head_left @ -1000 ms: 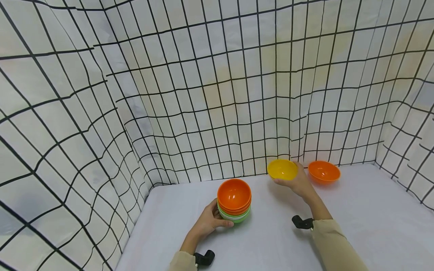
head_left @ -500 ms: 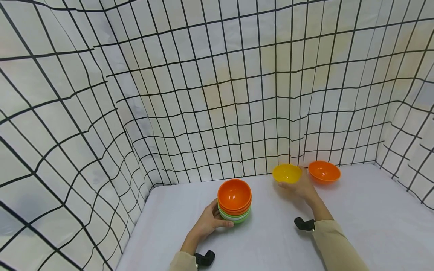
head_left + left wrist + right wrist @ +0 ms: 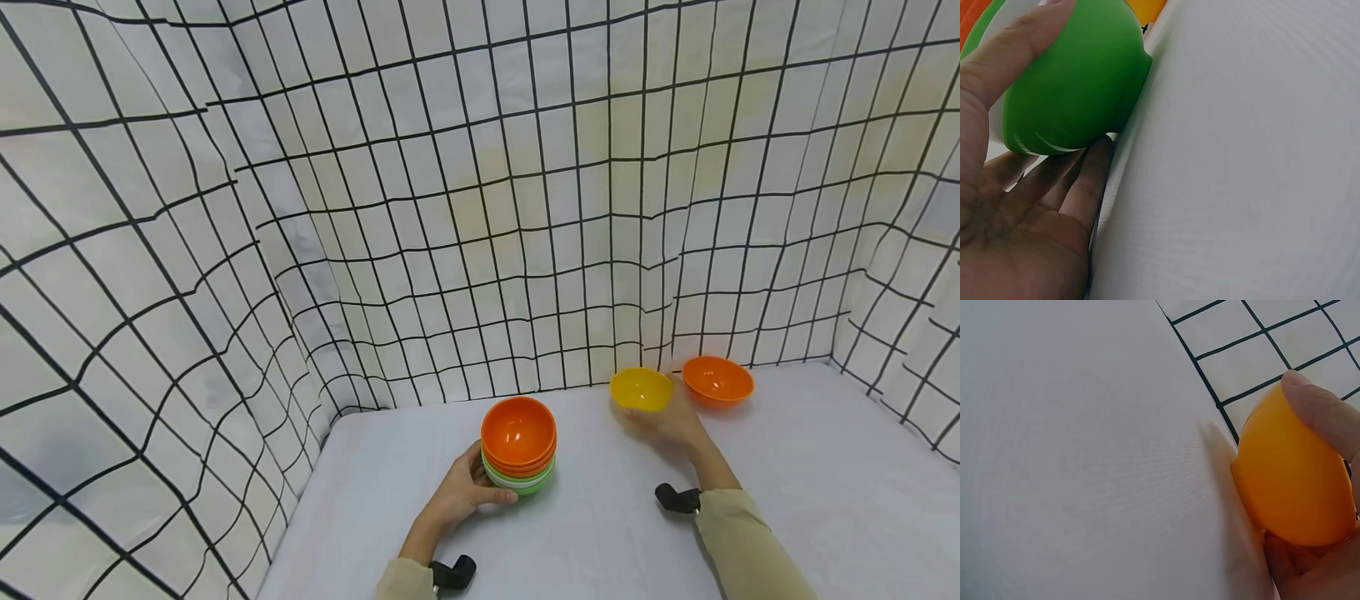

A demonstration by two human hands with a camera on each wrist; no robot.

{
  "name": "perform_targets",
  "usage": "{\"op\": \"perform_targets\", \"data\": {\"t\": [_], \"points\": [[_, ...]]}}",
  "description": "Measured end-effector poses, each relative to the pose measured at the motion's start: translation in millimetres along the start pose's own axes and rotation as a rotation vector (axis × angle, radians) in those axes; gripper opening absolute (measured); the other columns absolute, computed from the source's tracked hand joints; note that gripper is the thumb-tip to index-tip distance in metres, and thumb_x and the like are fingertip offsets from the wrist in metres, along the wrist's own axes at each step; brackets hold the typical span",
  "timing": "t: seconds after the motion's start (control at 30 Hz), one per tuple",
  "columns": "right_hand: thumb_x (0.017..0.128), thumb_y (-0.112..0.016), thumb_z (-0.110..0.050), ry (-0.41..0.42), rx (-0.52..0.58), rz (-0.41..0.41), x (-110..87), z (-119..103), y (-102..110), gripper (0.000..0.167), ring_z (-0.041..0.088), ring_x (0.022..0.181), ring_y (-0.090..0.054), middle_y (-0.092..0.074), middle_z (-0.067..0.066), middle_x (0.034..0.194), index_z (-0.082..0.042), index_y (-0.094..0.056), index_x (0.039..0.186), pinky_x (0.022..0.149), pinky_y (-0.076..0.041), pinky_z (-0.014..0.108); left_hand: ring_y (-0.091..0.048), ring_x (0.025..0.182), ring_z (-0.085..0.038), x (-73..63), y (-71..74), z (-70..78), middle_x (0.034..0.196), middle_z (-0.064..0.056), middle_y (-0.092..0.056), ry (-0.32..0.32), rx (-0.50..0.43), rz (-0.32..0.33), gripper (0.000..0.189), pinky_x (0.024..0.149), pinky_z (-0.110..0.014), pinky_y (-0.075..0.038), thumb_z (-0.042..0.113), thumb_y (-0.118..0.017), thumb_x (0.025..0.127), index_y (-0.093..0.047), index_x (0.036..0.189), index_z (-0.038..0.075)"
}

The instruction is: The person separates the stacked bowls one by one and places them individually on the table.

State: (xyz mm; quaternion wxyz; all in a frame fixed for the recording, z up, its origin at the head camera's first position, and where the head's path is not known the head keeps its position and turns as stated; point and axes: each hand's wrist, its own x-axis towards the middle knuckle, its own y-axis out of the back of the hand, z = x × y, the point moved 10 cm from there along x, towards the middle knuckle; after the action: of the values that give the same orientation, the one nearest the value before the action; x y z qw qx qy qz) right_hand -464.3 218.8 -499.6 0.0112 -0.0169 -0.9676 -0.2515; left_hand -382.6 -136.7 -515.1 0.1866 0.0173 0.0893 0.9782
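Note:
A stack of bowls [image 3: 518, 433] stands on the table, orange ones on top, with white and green below. My left hand [image 3: 462, 493] grips its left side. In the left wrist view the thumb lies along the green bowl [image 3: 1079, 81], and the fingers reach round its other side. At the back of the table my right hand [image 3: 670, 417] holds a yellow bowl [image 3: 641, 389] by its right side. The right wrist view shows the thumb and fingers on either side of that yellow bowl [image 3: 1297, 475], whose base is at or very near the table surface.
Another orange bowl [image 3: 717, 381] sits at the back, just right of my right hand. White walls with a black grid [image 3: 480, 250] rise behind and beside the white table [image 3: 600, 533].
My right hand has moved the yellow bowl down and a little to the right, nearer the single orange bowl. The left hand and the stack have stayed in place.

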Motion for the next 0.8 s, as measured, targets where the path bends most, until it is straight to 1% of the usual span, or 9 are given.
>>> {"op": "perform_targets", "data": {"t": [0.2,0.37,0.57,0.8], "points": [[0.083,-0.084,-0.041,-0.043,0.016,-0.014,0.8,7.6,-1.6,0.119,0.047,0.136,-0.037,-0.028,0.029,0.155,-0.001,-0.002,0.159,0.120,-0.032,0.068,-0.051,0.143,-0.026,0.4,0.0,-1.2,0.154,-0.005,-0.051,0.000,-0.003,0.000,0.094,0.120,-0.035,-0.044,0.017,-0.093,0.074,-0.042,0.153,0.021],[0.083,-0.084,-0.040,-0.066,0.041,-0.005,3.1,13.7,-1.2,0.116,0.046,0.136,-0.037,-0.030,0.028,0.155,-0.003,-0.005,0.159,0.120,-0.033,0.067,-0.051,0.143,-0.026,0.4,0.2,-1.5,0.154,-0.005,-0.051,-0.001,-0.004,-0.001,0.093,0.120,-0.035,-0.044,0.016,-0.093,0.074,-0.043,0.153,0.020],[0.084,-0.085,-0.035,-0.068,0.097,-0.001,3.1,15.3,-1.6,0.112,0.046,0.139,-0.035,-0.029,0.027,0.156,-0.003,-0.007,0.158,0.122,-0.030,0.067,-0.051,0.143,-0.026,0.0,-0.3,-1.5,0.154,-0.005,-0.051,-0.001,-0.005,-0.002,0.093,0.120,-0.035,-0.044,0.016,-0.093,0.075,-0.043,0.153,0.021],[0.081,-0.087,-0.036,-0.053,0.136,0.018,5.6,16.4,-0.8,0.112,0.044,0.139,-0.035,-0.030,0.025,0.154,-0.005,-0.010,0.156,0.123,-0.030,0.066,-0.050,0.144,-0.027,-0.6,-0.4,-1.6,0.155,-0.006,-0.050,0.007,-0.009,-0.002,0.095,0.120,-0.035,-0.044,0.017,-0.093,0.074,-0.041,0.154,0.020]]}}
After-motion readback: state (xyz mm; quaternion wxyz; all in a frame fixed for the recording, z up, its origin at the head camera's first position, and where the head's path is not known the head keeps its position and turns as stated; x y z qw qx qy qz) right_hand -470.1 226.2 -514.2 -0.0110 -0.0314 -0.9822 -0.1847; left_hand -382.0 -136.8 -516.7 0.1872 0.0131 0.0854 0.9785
